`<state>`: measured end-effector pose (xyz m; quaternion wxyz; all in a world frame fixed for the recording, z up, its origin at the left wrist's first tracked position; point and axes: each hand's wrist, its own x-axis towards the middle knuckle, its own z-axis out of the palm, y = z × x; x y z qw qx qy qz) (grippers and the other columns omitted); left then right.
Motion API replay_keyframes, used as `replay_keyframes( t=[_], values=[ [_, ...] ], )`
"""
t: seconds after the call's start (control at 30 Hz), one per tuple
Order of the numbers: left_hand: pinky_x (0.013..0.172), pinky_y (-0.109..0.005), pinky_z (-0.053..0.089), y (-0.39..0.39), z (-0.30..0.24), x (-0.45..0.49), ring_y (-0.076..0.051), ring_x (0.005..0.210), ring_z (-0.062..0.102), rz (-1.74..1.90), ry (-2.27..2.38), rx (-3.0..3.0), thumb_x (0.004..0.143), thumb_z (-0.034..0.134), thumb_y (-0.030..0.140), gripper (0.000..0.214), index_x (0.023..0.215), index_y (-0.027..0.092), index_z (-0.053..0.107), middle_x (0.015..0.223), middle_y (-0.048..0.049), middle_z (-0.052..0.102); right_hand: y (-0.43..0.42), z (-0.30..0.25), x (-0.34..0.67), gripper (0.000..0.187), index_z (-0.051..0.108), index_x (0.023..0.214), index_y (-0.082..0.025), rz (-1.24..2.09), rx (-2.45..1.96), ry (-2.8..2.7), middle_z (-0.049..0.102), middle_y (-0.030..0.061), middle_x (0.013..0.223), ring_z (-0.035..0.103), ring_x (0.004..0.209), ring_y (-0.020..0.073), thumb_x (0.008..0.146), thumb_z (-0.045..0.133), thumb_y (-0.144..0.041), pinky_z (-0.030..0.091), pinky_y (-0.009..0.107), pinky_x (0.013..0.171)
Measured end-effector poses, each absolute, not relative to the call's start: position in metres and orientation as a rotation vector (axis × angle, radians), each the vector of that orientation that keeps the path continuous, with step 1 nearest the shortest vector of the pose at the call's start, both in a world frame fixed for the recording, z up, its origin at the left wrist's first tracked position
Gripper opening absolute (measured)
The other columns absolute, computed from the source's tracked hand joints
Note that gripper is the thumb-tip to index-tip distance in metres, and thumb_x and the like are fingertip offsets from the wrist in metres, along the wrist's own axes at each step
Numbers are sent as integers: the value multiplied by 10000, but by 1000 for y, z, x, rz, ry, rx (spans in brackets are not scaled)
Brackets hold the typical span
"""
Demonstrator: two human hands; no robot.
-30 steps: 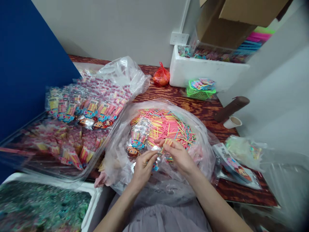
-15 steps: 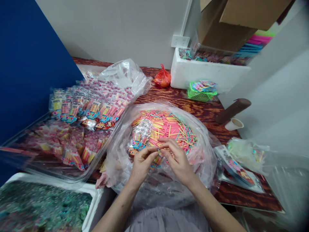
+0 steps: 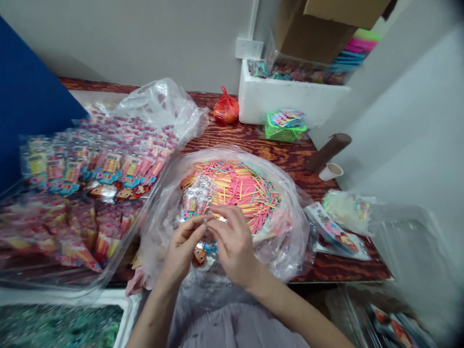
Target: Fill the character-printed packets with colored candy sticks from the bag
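Observation:
My left hand (image 3: 182,247) and my right hand (image 3: 235,244) meet over a big clear plastic bag (image 3: 290,261), fingertips pinched together. They grip the top edge of a small clear packet (image 3: 200,256) printed with a cartoon face and blue lettering, which hangs below the fingers. My fingers partly hide it. Thin pink, yellow and blue sticks (image 3: 241,188) fill the open bag beyond my hands. Several filled stick packets (image 3: 197,195) lie on top of the sticks, just past my left hand.
To the left, a clear tray (image 3: 125,241) holds many filled packets. Below it stands a white foam box (image 3: 126,314) with green contents. Farther back are a red bag (image 3: 226,108), a green basket (image 3: 284,133) and another foam box (image 3: 290,99). A paper cup (image 3: 330,171) and flat printed packets (image 3: 337,232) are at right.
The view has shifted right, so things appear farther left. My hands stay pinched together at the packet, whose cartoon face now shows below my fingers.

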<state>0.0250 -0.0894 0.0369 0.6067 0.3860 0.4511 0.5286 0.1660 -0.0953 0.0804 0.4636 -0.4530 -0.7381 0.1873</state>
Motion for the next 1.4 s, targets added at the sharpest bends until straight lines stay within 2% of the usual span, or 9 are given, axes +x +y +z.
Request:
replay_keyframes(
  t=[0.1, 0.17, 0.23, 0.33, 0.47, 0.63, 0.93, 1.2, 1.4],
  values=[
    [575, -184, 418, -85, 40, 5, -93, 596, 520, 1182, 1085, 851, 739, 738, 333, 194, 773, 154, 670, 666, 20, 603, -103, 74, 157, 369, 505, 1300, -212, 547, -1062, -1853, 565, 110, 1229, 503, 1152, 226, 946, 429, -141, 448, 420, 970],
    [534, -175, 386, -77, 40, -6, -82, 553, 485, 1214, 1141, 792, 729, 736, 352, 222, 742, 154, 636, 636, 34, 575, -106, 65, 163, 449, 405, 1389, -194, 569, -1026, -1890, 558, 122, 1254, 500, 1157, 226, 945, 431, -134, 444, 421, 971],
    [533, -173, 379, -66, 34, -13, -81, 549, 478, 1300, 1220, 767, 717, 731, 368, 239, 743, 158, 619, 640, 42, 566, -107, 52, 183, 394, 472, 1327, -184, 548, -1038, -1977, 607, 117, 1159, 526, 1083, 232, 940, 431, -116, 454, 422, 925],
    [593, -205, 418, -42, 15, -17, -116, 617, 526, 1431, 1442, 892, 750, 662, 418, 255, 804, 169, 638, 695, 28, 594, -96, 27, 231, 244, 626, 1065, -184, 540, -1217, -2104, 644, 81, 926, 549, 910, 228, 926, 446, -95, 472, 382, 797],
    [793, -314, 467, -17, -16, -14, -220, 862, 618, 1223, 1855, 1423, 862, 483, 419, 312, 944, 189, 677, 910, -46, 686, -72, 8, 294, 259, 659, 963, -162, 284, -1450, -2370, 633, 103, 900, 532, 899, 244, 888, 443, -39, 459, 383, 800],
    [876, -344, 478, -14, -33, -14, -234, 963, 640, 1171, 1949, 1580, 898, 429, 422, 379, 1115, 195, 642, 1055, -68, 696, -52, 15, 320, 229, 633, 1063, -165, 7, -1362, -2819, 604, 129, 1034, 508, 1016, 264, 900, 492, -89, 443, 391, 843],
    [852, -346, 507, -16, -40, -21, -231, 934, 661, 1163, 1883, 1495, 863, 494, 426, 354, 1107, 218, 645, 1052, -53, 711, -40, 31, 309, 184, 637, 1063, -149, -130, -1130, -3065, 573, 148, 1245, 434, 1262, 296, 896, 560, -165, 366, 456, 1002],
    [834, -328, 508, -15, -45, -22, -220, 920, 662, 1160, 1883, 1515, 865, 497, 412, 354, 1122, 214, 639, 1040, -53, 710, -39, 26, 306, 130, 661, 960, -111, -148, -1007, -3137, 593, 160, 1216, 412, 1311, 307, 895, 564, -169, 332, 488, 1064],
    [851, -337, 500, -16, -42, -22, -220, 944, 655, 1138, 1867, 1508, 869, 488, 411, 366, 1133, 206, 635, 1067, -62, 706, -35, 16, 314, 166, 645, 1023, -109, -34, -979, -3026, 613, 152, 1210, 430, 1308, 277, 897, 537, -100, 368, 483, 1063]
  ],
)
